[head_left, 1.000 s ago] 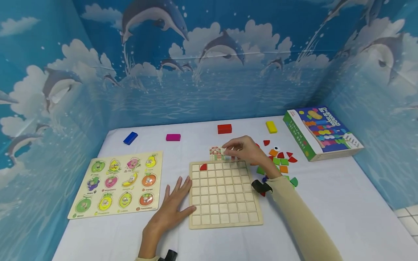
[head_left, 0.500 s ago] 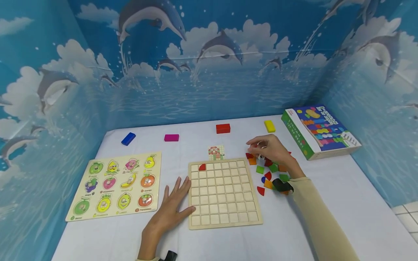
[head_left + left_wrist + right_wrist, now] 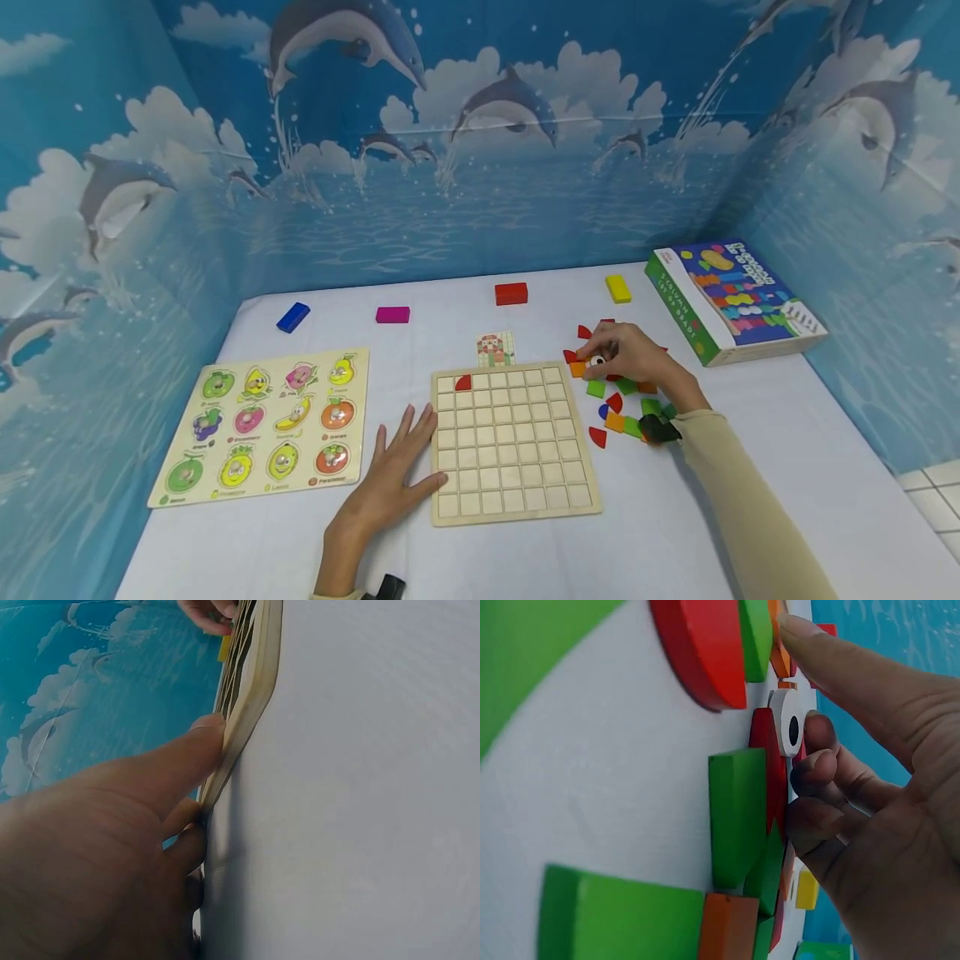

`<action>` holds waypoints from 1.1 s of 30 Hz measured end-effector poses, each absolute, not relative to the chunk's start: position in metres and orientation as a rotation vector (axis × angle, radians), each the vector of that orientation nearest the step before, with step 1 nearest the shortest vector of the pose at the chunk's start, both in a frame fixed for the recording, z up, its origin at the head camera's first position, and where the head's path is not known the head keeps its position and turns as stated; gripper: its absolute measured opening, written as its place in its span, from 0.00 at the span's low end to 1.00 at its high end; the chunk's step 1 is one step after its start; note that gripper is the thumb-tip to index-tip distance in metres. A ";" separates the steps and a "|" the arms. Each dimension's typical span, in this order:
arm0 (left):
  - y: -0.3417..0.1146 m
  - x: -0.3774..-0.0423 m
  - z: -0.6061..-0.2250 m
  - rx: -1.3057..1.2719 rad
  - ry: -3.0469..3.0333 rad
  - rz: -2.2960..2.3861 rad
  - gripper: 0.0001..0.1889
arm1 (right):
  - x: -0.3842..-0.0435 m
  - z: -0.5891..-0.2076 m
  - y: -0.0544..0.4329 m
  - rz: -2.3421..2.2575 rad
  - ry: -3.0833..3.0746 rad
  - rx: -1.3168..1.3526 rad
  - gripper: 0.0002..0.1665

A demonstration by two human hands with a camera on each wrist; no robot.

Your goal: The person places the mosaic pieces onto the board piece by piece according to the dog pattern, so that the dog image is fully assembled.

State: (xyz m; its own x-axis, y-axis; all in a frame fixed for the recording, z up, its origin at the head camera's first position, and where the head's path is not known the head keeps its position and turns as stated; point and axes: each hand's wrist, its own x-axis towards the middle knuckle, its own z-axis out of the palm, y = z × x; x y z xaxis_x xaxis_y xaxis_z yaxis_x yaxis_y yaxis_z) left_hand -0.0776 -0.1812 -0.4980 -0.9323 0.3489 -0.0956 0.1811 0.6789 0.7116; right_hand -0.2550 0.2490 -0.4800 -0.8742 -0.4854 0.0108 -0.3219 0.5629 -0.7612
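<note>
My left hand (image 3: 378, 492) lies spread on the white cloth, its fingertips and thumb at the left edge of a wooden grid board (image 3: 521, 458). In the left wrist view the thumb touches the board's side (image 3: 255, 697). One red quarter-circle piece (image 3: 463, 382) sits in the board's top row. My right hand (image 3: 636, 354) is low over the loose coloured pieces right of the board. Its thumb and bent fingers stand apart around a white eye piece (image 3: 787, 724), the thumb tip at an orange piece (image 3: 780, 660). Green blocks (image 3: 739, 817) and a red piece (image 3: 705, 652) lie close by.
A small pattern card (image 3: 495, 350) lies behind the board. Left is a fruit puzzle board (image 3: 258, 425). Blue (image 3: 293, 317), magenta (image 3: 393, 315), red (image 3: 511, 293) and yellow (image 3: 618, 289) blocks line the back. A bead game box (image 3: 735, 300) stands at the right.
My right hand has moved right from the pattern card to the loose pieces and lowered over them, uncovering the card and the board's upper right. The left hand has stayed at the board's edge.
</note>
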 end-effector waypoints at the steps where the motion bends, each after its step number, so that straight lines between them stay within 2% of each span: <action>1: -0.181 -0.078 -0.498 0.426 2.669 1.097 0.47 | -0.255 -0.480 0.247 -1.193 2.601 -0.683 0.12; 16: -0.180 -0.078 -0.496 0.411 2.657 1.124 0.47 | -0.251 -0.473 0.230 -0.992 2.612 -0.571 0.11; 26: -0.181 -0.078 -0.498 0.419 2.663 1.124 0.47 | -0.242 -0.464 0.225 -1.064 2.638 -0.534 0.03; 33: -0.182 -0.078 -0.498 0.423 2.666 1.124 0.47 | -0.239 -0.459 0.203 -1.281 2.583 -0.629 0.06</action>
